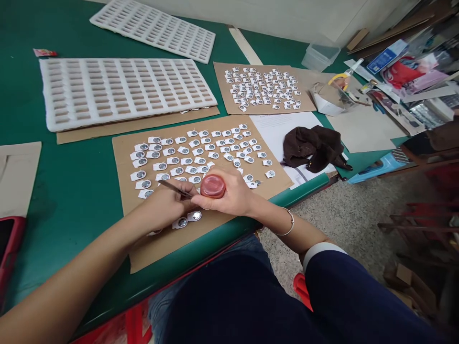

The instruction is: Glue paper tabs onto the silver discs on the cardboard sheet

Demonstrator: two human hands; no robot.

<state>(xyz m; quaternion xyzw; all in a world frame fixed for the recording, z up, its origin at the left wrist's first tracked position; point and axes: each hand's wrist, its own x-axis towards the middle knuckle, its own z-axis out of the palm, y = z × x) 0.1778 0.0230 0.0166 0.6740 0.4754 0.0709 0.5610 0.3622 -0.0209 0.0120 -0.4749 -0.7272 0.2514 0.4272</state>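
Observation:
My left hand (167,205) is closed around a thin metal tool (172,187) that looks like tweezers, one end sticking out up and to the left. Touching it, my right hand (234,193) grips a reddish, translucent bottle (213,186) whose rounded bottom faces the camera. What lies beneath the fingertips is hidden. Both hands are over a brown cardboard sheet (150,255) with many small white tags, each bearing a round silver disc. Two such tags, a shiny one (195,216) and a darker one (180,222), lie just below my hands.
Behind stand a white slotted foam tray (129,91) and a second tray (154,29). Another cardboard sheet (304,102) carries more tags. To the right are a dark brown cloth (311,145), a clear plastic tub (320,55) and yellow-handled scissors (340,80). A red-cased phone (14,239) lies left.

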